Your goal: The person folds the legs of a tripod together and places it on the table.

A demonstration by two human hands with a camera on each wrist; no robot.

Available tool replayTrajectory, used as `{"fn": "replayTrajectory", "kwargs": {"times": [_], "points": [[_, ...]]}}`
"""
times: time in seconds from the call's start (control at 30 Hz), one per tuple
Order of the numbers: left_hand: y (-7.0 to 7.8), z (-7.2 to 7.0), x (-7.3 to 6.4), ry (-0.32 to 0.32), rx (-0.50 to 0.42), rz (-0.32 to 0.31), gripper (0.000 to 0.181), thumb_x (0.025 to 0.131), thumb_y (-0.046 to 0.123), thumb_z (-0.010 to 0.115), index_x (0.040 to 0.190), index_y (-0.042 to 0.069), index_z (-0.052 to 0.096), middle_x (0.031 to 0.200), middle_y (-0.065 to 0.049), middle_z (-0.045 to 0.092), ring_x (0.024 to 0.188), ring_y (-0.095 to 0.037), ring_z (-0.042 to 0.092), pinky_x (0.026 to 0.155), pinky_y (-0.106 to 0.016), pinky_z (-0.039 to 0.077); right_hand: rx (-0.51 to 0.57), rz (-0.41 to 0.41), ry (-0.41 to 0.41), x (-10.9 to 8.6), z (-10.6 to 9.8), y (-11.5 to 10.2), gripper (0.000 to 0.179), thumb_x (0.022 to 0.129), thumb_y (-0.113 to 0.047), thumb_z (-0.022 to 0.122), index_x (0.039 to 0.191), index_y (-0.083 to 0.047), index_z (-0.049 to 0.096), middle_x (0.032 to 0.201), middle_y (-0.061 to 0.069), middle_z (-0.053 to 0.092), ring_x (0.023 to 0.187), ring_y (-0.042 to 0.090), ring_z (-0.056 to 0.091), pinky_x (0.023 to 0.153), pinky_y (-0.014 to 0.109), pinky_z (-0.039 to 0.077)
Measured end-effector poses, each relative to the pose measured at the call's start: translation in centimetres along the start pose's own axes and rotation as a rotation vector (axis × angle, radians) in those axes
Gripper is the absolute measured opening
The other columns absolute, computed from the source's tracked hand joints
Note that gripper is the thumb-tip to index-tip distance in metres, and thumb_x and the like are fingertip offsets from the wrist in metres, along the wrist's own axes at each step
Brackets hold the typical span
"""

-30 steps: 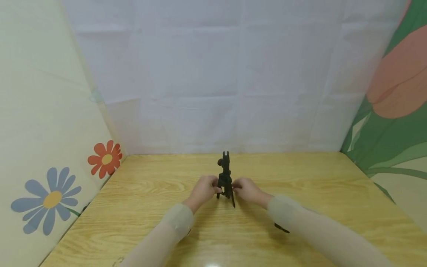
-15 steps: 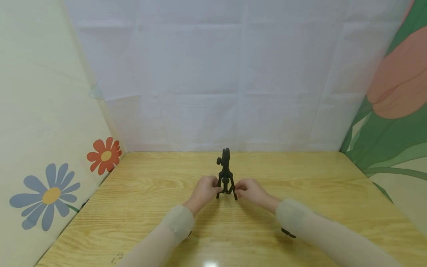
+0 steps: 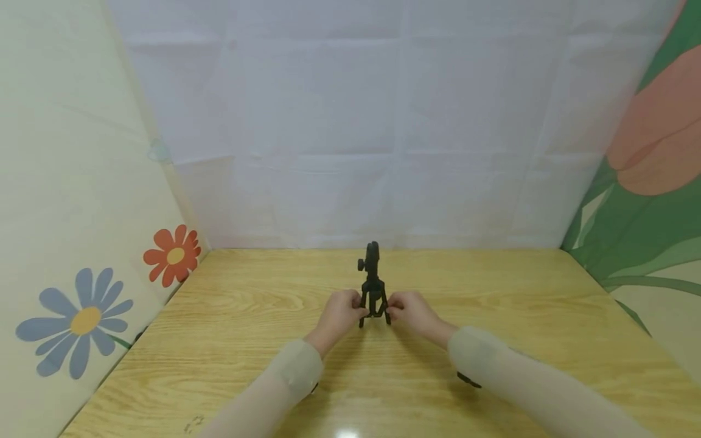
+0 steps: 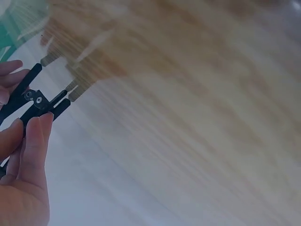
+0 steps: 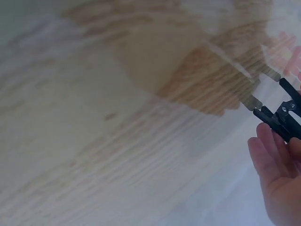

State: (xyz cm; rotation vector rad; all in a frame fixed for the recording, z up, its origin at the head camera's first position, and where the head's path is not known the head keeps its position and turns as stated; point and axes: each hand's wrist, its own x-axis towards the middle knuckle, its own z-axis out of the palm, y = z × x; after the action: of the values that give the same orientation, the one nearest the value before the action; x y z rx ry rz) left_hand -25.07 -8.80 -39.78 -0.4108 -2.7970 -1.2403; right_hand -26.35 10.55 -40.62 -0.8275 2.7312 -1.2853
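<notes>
A small black tripod point(image 3: 372, 267) stands upright on the table with its legs spread. A clamp-like head with a round side knob tops it. My left hand point(image 3: 341, 313) pinches its left leg between thumb and fingers. On the other side my right hand point(image 3: 413, 311) pinches the right leg. The left wrist view shows the thumb and fingers of the left hand point(image 4: 33, 155) around a leg, by the hinged brace point(image 4: 35, 99). In the right wrist view the right hand point(image 5: 277, 174) grips a leg beside the same brace point(image 5: 286, 107); part of the tripod is cut off there.
The wood-grain table point(image 3: 263, 359) has a glossy surface that reflects the tripod's feet. A white creased sheet point(image 3: 312, 121) hangs behind it. Flower-printed panels stand at the left point(image 3: 82, 182) and right point(image 3: 657, 243).
The tripod has gone from tilted with its legs nearly together to upright with legs spread. My right hand has moved slightly down along with its leg; the left has barely shifted.
</notes>
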Motion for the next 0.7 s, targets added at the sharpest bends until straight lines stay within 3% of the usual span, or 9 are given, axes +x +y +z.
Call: {"fn": "replayTrajectory", "kwargs": {"times": [0.47, 0.7], "points": [[0.59, -0.15, -0.13, -0.013, 0.017, 0.011, 0.011, 0.086, 0.0, 0.072, 0.079, 0.0, 0.062, 0.073, -0.004, 0.06, 0.062, -0.014, 0.05, 0.054, -0.027, 0.045, -0.083, -0.019, 0.033, 0.64, 0.05, -0.49, 0.01, 0.09, 0.007, 0.062, 0.082, 0.002, 0.064, 0.073, 0.006, 0.065, 0.063, 0.01, 0.056, 0.057, 0.024, 0.049], [0.27, -0.39, -0.15, -0.038, -0.002, 0.022, 0.009, 0.083, 0.0, 0.074, 0.083, -0.004, 0.065, 0.075, -0.007, 0.064, 0.064, -0.014, 0.057, 0.057, -0.027, 0.051, -0.207, 0.002, 0.043, 0.62, 0.13, -0.67, 0.005, 0.088, 0.003, 0.066, 0.085, -0.002, 0.066, 0.076, 0.004, 0.067, 0.065, 0.013, 0.058, 0.061, 0.03, 0.051]]}}
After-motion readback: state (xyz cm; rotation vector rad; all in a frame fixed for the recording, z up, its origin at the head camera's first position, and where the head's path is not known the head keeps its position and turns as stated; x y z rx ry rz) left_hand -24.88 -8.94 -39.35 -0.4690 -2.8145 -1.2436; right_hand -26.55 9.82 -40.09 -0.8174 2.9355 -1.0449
